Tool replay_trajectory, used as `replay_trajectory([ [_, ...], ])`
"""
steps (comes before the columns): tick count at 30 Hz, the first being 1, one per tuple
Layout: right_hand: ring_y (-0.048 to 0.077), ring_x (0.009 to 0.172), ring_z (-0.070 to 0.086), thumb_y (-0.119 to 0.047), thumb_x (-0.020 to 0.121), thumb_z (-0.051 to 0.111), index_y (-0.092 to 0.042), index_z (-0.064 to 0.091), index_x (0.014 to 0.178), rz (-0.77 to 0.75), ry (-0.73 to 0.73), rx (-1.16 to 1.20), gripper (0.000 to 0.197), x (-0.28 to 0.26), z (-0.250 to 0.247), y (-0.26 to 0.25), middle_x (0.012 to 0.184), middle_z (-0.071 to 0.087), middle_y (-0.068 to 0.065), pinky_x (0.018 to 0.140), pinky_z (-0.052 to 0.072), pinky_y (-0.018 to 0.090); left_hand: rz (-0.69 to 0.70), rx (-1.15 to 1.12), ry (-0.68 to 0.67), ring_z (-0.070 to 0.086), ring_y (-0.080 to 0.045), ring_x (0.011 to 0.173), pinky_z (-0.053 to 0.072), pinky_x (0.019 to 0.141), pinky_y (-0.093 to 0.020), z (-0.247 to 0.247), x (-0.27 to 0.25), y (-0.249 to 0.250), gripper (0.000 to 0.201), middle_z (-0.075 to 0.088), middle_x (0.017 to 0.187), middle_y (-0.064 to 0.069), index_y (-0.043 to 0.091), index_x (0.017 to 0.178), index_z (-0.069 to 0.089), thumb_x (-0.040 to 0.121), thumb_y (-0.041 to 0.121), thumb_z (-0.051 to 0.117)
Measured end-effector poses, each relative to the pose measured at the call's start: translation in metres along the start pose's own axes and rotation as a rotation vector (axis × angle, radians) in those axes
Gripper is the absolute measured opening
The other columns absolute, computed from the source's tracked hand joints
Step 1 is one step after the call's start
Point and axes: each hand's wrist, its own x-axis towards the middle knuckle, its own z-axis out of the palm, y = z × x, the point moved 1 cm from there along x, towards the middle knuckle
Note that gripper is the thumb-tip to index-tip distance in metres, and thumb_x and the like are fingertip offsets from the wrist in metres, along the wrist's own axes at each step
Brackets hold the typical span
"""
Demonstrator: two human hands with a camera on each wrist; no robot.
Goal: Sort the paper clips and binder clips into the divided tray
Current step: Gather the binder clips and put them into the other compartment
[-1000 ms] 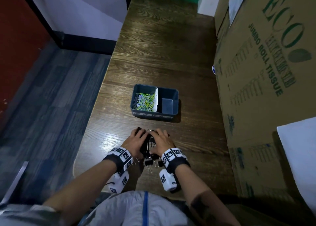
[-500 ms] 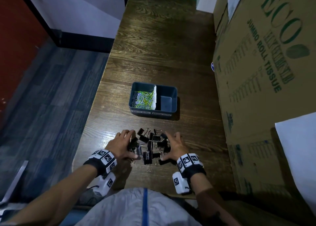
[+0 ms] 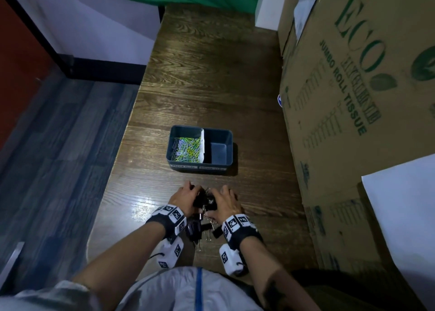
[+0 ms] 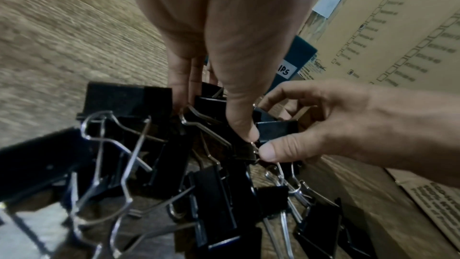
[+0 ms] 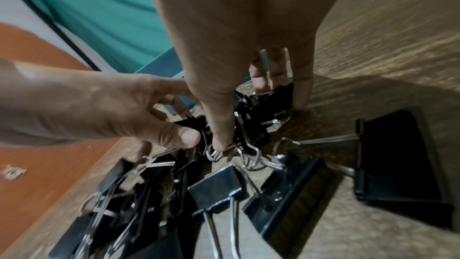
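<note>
A dark blue divided tray stands mid-table. Its left compartment holds several coloured paper clips; the right compartment is bare. In front of it lies a pile of black binder clips. My left hand and right hand press in on the pile from either side, fingers curled round the clips. In the left wrist view my left hand grips binder clips against the right hand's thumb. In the right wrist view my right hand grips binder clips. More clips lie loose near my wrists.
Large cardboard boxes wall the table's right side, close to the tray. The table's left edge drops to a blue-grey floor. Bare wooden tabletop stretches beyond the tray.
Half a second ago my hands were spread apart around the scattered binder clips. Now they have come together again and squeeze the clips into a tight bunch.
</note>
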Motion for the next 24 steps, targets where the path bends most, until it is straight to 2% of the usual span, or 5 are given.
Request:
replay_trajectory([
  [5,0.023,0.110,0.053,-0.032,0.077,0.081,-0.031,0.056,0.106,0.078,0.085,0.167,0.038,0.001,-0.004,0.012,0.118,0.050,-0.001,0.093,0.050,0.042,0.041,-0.028,0.080,0.061,-0.032,0.099,0.048,0.082,-0.036,-0.006,-0.006,0.000,0.050,0.048,0.120,-0.011,0.019,0.133,0.047,0.086,0.011,0.063],
  [11,0.014,0.092,0.063,-0.012,0.079,0.079,-0.036,0.061,0.080,0.201,0.119,0.294,0.029,0.003,-0.011,0.027,0.097,0.066,-0.009,0.081,0.057,0.036,0.182,-0.052,0.195,0.060,-0.025,0.097,0.049,0.076,-0.033,-0.028,-0.020,0.014,0.038,0.054,0.116,-0.003,0.024,0.125,0.054,0.088,0.023,0.063],
  [17,0.010,0.092,0.063,-0.006,0.080,0.076,-0.026,0.072,0.091,0.212,0.165,0.426,0.023,-0.004,-0.026,0.029,0.102,0.070,-0.006,0.072,0.048,0.023,0.329,-0.081,0.392,0.057,-0.010,0.086,0.053,0.074,-0.027,-0.086,0.003,0.051,0.040,0.054,0.116,0.002,0.025,0.131,0.050,0.092,0.032,0.059],
  [22,0.010,0.089,0.063,-0.007,0.077,0.073,-0.021,0.069,0.088,0.064,0.296,0.536,0.018,-0.009,-0.072,0.010,0.095,0.071,-0.006,0.071,0.044,0.022,0.297,-0.087,0.396,0.057,-0.018,0.092,0.052,0.077,-0.037,-0.120,0.024,0.065,0.057,0.056,0.111,-0.002,0.029,0.141,0.038,0.090,0.029,0.064],
  [24,0.011,0.093,0.064,-0.006,0.080,0.073,-0.022,0.067,0.091,0.005,0.375,0.571,0.020,-0.005,-0.097,-0.002,0.100,0.070,-0.005,0.075,0.047,0.021,0.281,-0.076,0.448,0.059,-0.018,0.090,0.052,0.074,-0.036,-0.119,0.017,0.059,0.047,0.058,0.112,-0.001,0.025,0.135,0.045,0.091,0.028,0.061],
])
